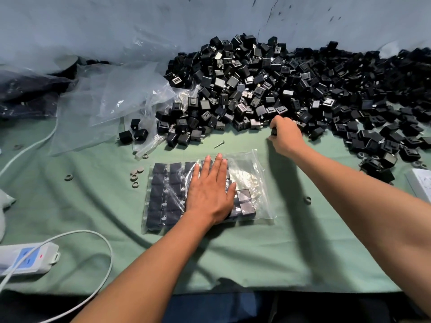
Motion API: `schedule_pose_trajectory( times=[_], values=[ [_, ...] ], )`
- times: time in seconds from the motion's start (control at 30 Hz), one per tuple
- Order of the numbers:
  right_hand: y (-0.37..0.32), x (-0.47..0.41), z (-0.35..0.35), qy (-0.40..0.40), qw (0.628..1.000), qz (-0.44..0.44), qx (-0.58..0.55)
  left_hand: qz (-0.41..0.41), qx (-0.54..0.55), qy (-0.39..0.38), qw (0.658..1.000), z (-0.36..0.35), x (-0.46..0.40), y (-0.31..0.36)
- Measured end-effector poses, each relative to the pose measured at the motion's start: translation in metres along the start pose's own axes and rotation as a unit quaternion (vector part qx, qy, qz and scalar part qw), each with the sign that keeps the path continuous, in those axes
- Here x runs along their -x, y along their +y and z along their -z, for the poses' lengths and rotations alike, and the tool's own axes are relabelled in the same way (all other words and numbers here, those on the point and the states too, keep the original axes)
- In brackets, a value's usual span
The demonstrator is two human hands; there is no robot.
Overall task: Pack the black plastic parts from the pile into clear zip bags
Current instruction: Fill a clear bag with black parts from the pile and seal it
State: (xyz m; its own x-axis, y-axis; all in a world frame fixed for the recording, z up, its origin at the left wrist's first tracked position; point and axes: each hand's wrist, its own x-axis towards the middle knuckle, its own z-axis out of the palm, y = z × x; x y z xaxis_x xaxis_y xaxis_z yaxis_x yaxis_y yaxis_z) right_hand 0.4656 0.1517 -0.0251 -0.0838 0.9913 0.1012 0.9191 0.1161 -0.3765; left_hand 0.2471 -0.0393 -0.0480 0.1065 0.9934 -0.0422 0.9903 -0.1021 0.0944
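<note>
Pressing flat on the zip bag (251, 183), the left hand (211, 192) lay palm down with its fingers (218, 167) straight and close together, thumb out to the right. The bag rested on the green cloth (291, 248) of the worktop, in front of the person. Black parts (163, 190) filled its left side in neat rows, several hidden under the hand, and two more sat just right of the thumb. The right part of the bag held nothing but crinkled clear film.

The right hand (285, 136) reached to the near edge of the pile (279, 85), its fingers curled round a black part (273, 131) at the pile's rim; only a small piece of that part showed beside the knuckles. The pile spread wide across the back of the worktop, from the centre out to the right edge, heaped against a pale blue sheet (116, 24).

Left of the pile lay loose clear bags (112, 99), crumpled, with a few black parts resting on them. A screw (219, 144) lay on the cloth between the pile and the packed bag. Small grey rings (136, 174) sat in a cluster just left of the bag, with others scattered apart on the cloth. A white power strip (25, 259) with a blue panel lay at the near left, its cable (102, 248) looping over the cloth. A white object (419, 183) poked in at the right edge, too cropped to identify.
</note>
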Motion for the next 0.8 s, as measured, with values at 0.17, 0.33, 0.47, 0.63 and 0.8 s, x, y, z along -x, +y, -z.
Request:
schedule_pose_trajectory(
  times=[0.17, 0.33, 0.47, 0.63, 0.8],
  values=[
    [-0.001, 0.044, 0.021, -0.103, 0.978, -0.06, -0.174, 0.0, -0.002, 0.002, 1.0, 0.002, 0.0, 0.001],
    [-0.005, 0.09, 0.027, -0.214, 0.94, -0.102, -0.244, -0.001, -0.002, -0.003, 1.0, 0.006, 0.001, 0.003],
    [-0.006, 0.103, 0.032, -0.28, 0.876, -0.112, -0.375, 0.002, -0.01, -0.011, 1.0, 0.007, 0.002, 0.004],
    [-0.005, 0.11, 0.029, -0.286, 0.883, -0.075, -0.365, 0.005, -0.008, -0.01, 1.0, 0.006, 0.001, 0.004],
    [-0.013, 0.115, 0.018, -0.28, 0.854, -0.046, -0.436, 0.006, -0.003, -0.005, 1.0, 0.006, 0.001, 0.003]
  ],
)
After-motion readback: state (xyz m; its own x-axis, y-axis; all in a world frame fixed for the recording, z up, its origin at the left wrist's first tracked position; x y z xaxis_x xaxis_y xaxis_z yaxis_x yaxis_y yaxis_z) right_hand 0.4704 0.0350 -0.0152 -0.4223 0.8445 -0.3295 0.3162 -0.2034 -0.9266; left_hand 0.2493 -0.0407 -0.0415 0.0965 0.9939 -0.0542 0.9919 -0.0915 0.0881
